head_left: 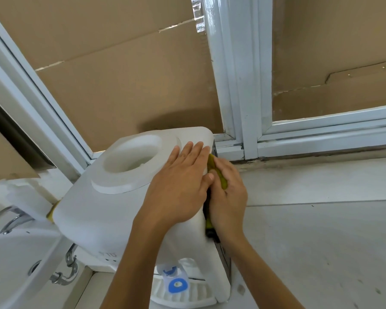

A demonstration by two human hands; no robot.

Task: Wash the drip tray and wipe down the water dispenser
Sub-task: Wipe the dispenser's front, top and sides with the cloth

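A white water dispenser [112,210] stands in the middle, seen from above, with a round bottle well in its top. My left hand [178,188] rests flat on the top's right part, fingers straight. My right hand [227,192] presses a yellow-green sponge [216,172] against the dispenser's right side; the sponge is mostly hidden under the hand. Below, a blue tap [176,284] hangs over the white ribbed drip tray [187,297], which sits in place at the dispenser's foot.
A white sink [16,264] with a chrome faucet [11,219] and drain pipe [69,270] is at the left. White window frames [239,85] backed with brown cardboard rise behind. Pale floor tiles [321,230] spread to the right. Something yellow [51,212] peeks out left of the dispenser.
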